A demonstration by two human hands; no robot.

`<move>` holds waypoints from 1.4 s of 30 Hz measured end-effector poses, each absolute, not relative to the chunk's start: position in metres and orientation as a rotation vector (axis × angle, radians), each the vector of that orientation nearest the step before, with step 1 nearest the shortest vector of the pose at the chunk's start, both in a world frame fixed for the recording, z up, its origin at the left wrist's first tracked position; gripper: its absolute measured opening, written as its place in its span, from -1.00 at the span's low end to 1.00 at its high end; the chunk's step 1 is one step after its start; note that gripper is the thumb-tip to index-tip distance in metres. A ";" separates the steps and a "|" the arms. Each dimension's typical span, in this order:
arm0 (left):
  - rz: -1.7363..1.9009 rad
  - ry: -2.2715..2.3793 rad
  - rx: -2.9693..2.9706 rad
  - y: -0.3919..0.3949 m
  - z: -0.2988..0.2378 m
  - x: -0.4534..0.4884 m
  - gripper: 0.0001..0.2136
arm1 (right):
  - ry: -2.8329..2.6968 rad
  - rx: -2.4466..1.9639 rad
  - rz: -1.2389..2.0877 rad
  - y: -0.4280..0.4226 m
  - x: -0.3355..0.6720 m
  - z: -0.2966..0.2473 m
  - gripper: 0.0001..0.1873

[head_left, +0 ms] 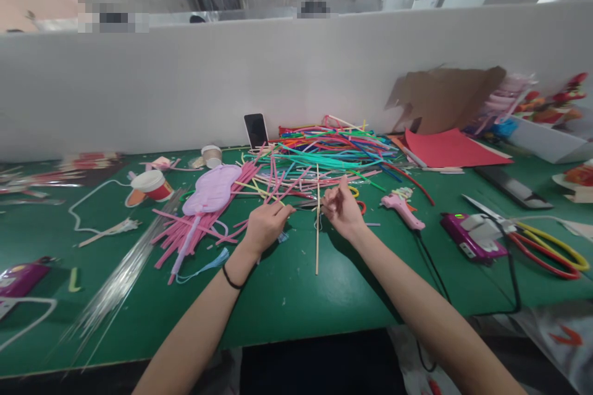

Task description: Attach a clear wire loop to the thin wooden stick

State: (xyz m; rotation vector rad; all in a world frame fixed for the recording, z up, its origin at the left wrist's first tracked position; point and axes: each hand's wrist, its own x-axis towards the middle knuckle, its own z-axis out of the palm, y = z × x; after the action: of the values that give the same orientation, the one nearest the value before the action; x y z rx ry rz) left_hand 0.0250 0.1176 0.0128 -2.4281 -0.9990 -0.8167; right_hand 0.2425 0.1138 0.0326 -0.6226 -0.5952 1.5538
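My left hand (267, 223) is closed in a pinch beside several pale yellow pipe cleaners; what lies between the fingertips is too small to make out. Across from it, my right hand (343, 207) pinches at a thin pale yellow stick (317, 244), which runs lengthwise between both hands. Near those fingertips a short pale piece seems to cross the stick. Scissor blades (306, 203) show between the hands, and the scissors' red and yellow handles are partly hidden behind my right hand. Left of my left hand, a lilac padded shape (215, 188) with a stem rests on pink pipe cleaners (189, 241).
Coloured pipe cleaners (333, 151) heap at the back beside a phone (256, 131). Rightward are a pink glue gun (403, 210), a purple power strip (472, 237), large scissors (546, 250) and red paper (451, 149). A paper cup (152, 186) and clear strands (125, 274) lie leftward.
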 end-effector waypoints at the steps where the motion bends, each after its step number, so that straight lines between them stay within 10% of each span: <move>1: -0.812 -1.018 -2.436 0.118 0.012 0.025 -0.76 | -0.587 -0.640 1.550 0.114 0.243 0.032 -0.37; 20: -1.059 -1.058 -2.510 0.114 0.023 0.027 -0.87 | -0.516 -0.646 1.734 0.115 0.254 0.037 -0.49; 32: -2.835 -2.188 -2.318 0.129 0.016 0.030 -0.59 | -0.666 -0.643 1.658 0.113 0.247 0.036 -0.41; 42: -3.481 -1.722 -2.340 0.114 0.047 0.030 -0.78 | -0.743 -0.678 1.742 0.110 0.244 0.033 -0.43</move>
State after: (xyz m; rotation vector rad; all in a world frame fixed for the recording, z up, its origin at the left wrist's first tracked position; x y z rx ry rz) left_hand 0.0298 0.1137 0.0469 -2.3400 -1.7215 -3.4809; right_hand 0.2436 0.1100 0.0328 -0.6781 -0.7427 1.7420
